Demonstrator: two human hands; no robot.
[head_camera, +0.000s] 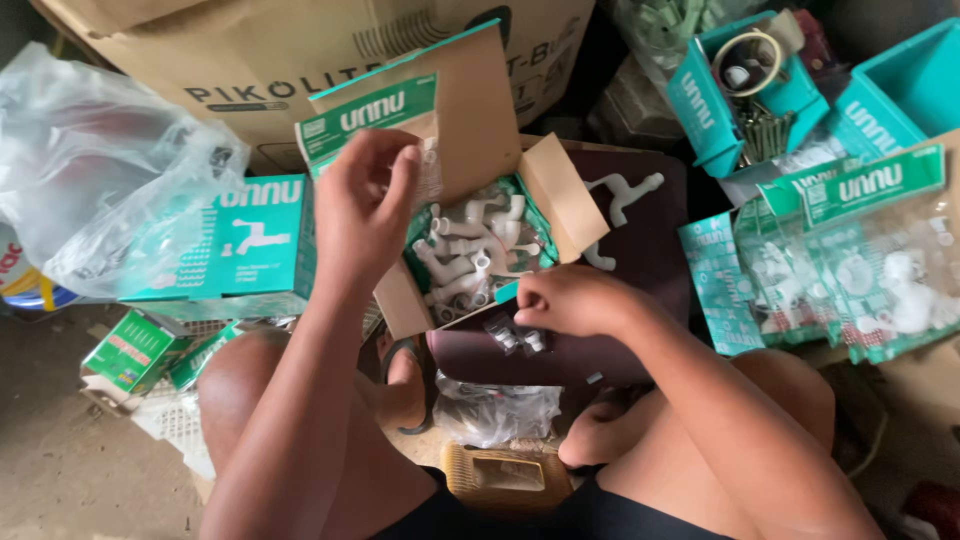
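Head view looks straight down on a person seated on the floor with bare knees spread, working over an open cardboard box (470, 150) that sits on a dark maroon board (640, 250) across the lap. Inside the box lies a heap of white plastic pipe clamps (468, 255), filling its lower half. Left hand (365, 205) is raised at the box's 9 o'clock, its grip pinched closed on a small clear plastic packet (430, 170) held against the upright flap. Right hand (570, 300) rests at the box's 5 o'clock, fingers curled down and closed over a small clear bag of little white parts (520, 338) on the board's near edge. Two loose white clamps (625, 195) lie on the board at 3 o'clock of the box, just beside its side flap. Crowding the left hand at 9 o'clock is a closed teal carton (250, 240), touching the open box, with a crumpled clear plastic bag (110, 150) beyond it and a small green pack (130, 350) on the floor at 8 o'clock. At 12 o'clock a large brown carton (300, 50) blocks the far side. Toward 2 o'clock stand open teal boxes (740, 90) holding screws and rings, and at 3 o'clock hanging blister packs (860, 260) of white fittings lie overlapped. Another clear bag (495, 415) sits between the knees at 6 o'clock.
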